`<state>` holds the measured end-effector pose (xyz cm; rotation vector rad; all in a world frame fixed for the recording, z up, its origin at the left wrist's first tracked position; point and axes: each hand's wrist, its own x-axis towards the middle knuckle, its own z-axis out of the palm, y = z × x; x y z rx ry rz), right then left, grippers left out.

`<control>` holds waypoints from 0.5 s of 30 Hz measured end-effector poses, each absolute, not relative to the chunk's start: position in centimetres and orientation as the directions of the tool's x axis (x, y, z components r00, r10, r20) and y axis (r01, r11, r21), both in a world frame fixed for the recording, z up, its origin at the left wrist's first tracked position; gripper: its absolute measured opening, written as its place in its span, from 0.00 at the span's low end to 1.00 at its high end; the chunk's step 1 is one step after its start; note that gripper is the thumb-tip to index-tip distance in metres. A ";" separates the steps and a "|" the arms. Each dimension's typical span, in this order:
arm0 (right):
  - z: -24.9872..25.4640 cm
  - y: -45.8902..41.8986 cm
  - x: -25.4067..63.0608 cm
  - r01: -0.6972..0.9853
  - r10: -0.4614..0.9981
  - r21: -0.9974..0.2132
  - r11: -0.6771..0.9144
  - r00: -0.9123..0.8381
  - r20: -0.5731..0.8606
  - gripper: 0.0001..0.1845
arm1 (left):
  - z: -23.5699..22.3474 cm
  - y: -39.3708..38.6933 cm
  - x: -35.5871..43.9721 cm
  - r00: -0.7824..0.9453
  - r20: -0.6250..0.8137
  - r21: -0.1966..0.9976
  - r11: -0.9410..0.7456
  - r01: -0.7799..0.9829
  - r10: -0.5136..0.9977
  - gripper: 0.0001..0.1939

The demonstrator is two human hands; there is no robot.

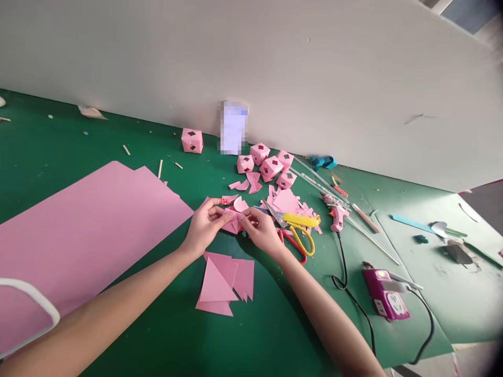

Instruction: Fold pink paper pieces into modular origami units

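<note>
A folded pink piece [232, 224] is positioned between the two hands, over the green table [157, 335]; whether the table is touched by it cannot be told. The left side is pinched between the thumb and fingers of the left hand [204, 224]. The right side is gripped by the fingertips of the right hand [259, 229]. Cut pieces [217, 280] are stacked, overlapping, on the near side of the hands. A large pink sheet [98, 230] is laid to the left. Scissors [280, 219] are located just beside the right hand, with a glue gun [338, 217] placed farther right. Pink balls [271, 167] are grouped beyond the hands.
</note>
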<state>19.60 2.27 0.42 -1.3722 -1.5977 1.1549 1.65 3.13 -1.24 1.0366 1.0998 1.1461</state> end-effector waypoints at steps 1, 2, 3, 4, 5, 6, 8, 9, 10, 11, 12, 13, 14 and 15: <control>0.4 2.4 19.5 0.322 0.986 -0.946 0.033 -0.166 -0.022 0.22 | -1.2 3.1 1.6 0.067 -0.128 0.975 0.138 -0.174 0.990 0.31; 0.4 2.6 19.4 0.319 0.987 -0.946 0.051 -0.163 -0.002 0.21 | -1.2 3.1 1.7 0.061 -0.138 0.970 0.147 -0.191 0.989 0.32; 0.3 2.7 19.4 0.327 0.986 -0.942 0.075 -0.164 0.021 0.21 | -1.2 3.1 1.7 0.058 -0.144 0.967 0.153 -0.206 0.988 0.32; 0.2 2.8 19.5 0.345 0.985 -0.933 0.101 -0.168 0.045 0.20 | -1.1 3.1 1.7 0.056 -0.136 0.966 0.145 -0.214 0.989 0.31; 0.1 2.9 19.6 0.370 0.983 -0.920 0.127 -0.171 0.066 0.20 | -1.1 3.1 1.8 0.051 -0.126 0.965 0.134 -0.224 0.991 0.30; 0.0 3.0 19.7 0.397 0.981 -0.906 0.146 -0.173 0.082 0.19 | -1.0 3.1 1.8 0.046 -0.121 0.965 0.129 -0.228 0.992 0.30; 0.0 3.0 19.9 0.450 0.980 -0.877 0.168 -0.176 0.098 0.18 | -0.9 3.1 1.9 0.034 -0.118 0.967 0.123 -0.223 0.992 0.29; 0.2 3.0 19.9 0.477 0.979 -0.860 0.180 -0.172 0.110 0.17 | -0.8 3.2 1.9 0.029 -0.118 0.969 0.122 -0.217 0.993 0.29; 0.6 2.8 20.0 0.500 0.978 -0.844 0.193 -0.169 0.124 0.16 | -0.9 3.2 1.9 0.023 -0.117 0.970 0.119 -0.212 0.993 0.29; 1.3 2.5 19.9 0.530 0.974 -0.818 0.221 -0.159 0.161 0.14 | -0.9 3.3 2.0 0.022 -0.115 0.971 0.117 -0.208 0.993 0.29; 2.4 2.0 19.9 0.555 0.964 -0.788 0.266 -0.149 0.221 0.11 | -1.1 3.3 2.0 0.023 -0.109 0.973 0.111 -0.202 0.994 0.28; 3.8 1.2 19.7 0.564 0.947 -0.762 0.319 -0.154 0.282 0.11 | -1.3 3.4 2.0 0.019 -0.107 0.974 0.109 -0.198 0.994 0.28; 5.5 0.1 19.6 0.547 0.924 -0.746 0.378 -0.174 0.341 0.12 | -1.5 3.4 2.0 0.023 -0.110 0.975 0.113 -0.191 0.994 0.28; 7.3 -1.2 19.4 0.513 0.897 -0.737 0.440 -0.218 0.384 0.15 | -1.7 3.5 2.0 0.023 -0.106 0.977 0.109 -0.186 0.994 0.27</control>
